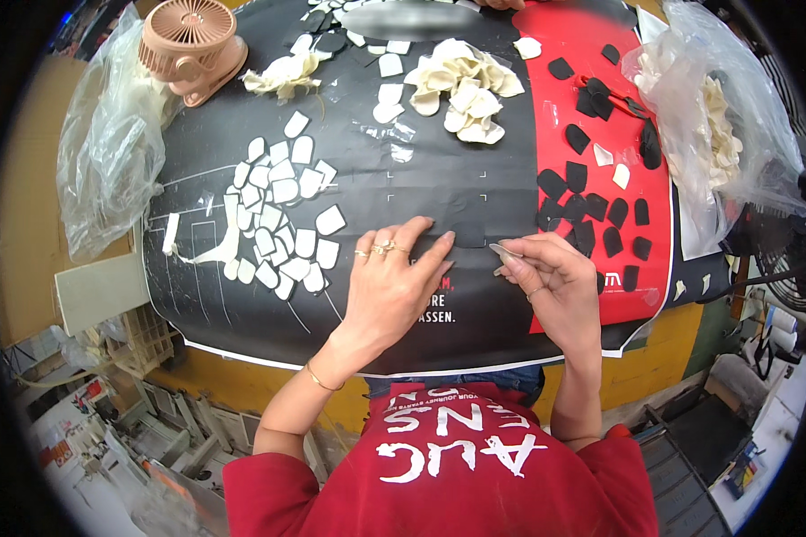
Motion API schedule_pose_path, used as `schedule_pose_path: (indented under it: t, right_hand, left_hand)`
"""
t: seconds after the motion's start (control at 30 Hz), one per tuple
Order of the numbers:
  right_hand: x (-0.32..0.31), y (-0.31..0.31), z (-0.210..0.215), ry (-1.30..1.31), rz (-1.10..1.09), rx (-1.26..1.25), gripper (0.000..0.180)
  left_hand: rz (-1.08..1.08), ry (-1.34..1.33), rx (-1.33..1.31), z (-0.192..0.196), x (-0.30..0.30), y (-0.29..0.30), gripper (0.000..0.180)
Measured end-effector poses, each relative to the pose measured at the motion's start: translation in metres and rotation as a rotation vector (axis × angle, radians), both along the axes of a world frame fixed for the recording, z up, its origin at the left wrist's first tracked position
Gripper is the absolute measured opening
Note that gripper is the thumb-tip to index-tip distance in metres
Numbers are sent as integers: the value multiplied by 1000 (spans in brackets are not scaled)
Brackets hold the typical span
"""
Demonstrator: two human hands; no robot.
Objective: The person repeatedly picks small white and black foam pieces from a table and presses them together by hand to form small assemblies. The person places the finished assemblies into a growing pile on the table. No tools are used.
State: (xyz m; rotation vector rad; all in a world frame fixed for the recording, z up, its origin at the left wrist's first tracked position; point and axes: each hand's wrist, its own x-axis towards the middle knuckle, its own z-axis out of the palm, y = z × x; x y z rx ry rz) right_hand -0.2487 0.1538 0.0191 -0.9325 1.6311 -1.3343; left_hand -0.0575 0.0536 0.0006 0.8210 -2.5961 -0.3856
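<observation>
My left hand (390, 277), with rings on its fingers, rests palm down on the black mat (358, 322), fingers apart. Its fingertips lie near a faint dark patch whose kind I cannot make out. To its right, my right hand (553, 282) is raised a little, thumb and fingers pinching a small thin pale piece (503, 251). Left of my hands lies a loose heap of white round-ended pads (284, 191). Beyond them sits a pile of cream cloth-like pieces (466, 89). Black round-ended pads (576, 177) are scattered by my right hand on the mat's red part (560, 98).
A pink desk fan (188, 45) stands at the far left beside a clear plastic bag (107, 161). Another clear bag (716, 116) with cream pieces lies at the right edge. Red-handled scissors (620, 97) lie among black pads. At the far edge, another person's hand (501, 4) partly shows.
</observation>
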Motion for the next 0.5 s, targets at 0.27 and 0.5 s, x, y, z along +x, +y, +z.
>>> schedule_pose_path:
  t: [0.27, 0.5]
  right_hand:
    - [5, -21, 6, 42, 141, 207, 26]
    - [5, -41, 5, 142, 209, 255, 42]
  left_hand:
    - [69, 44, 41, -8, -2, 18, 39]
    - [53, 116, 211, -10, 4, 14, 40]
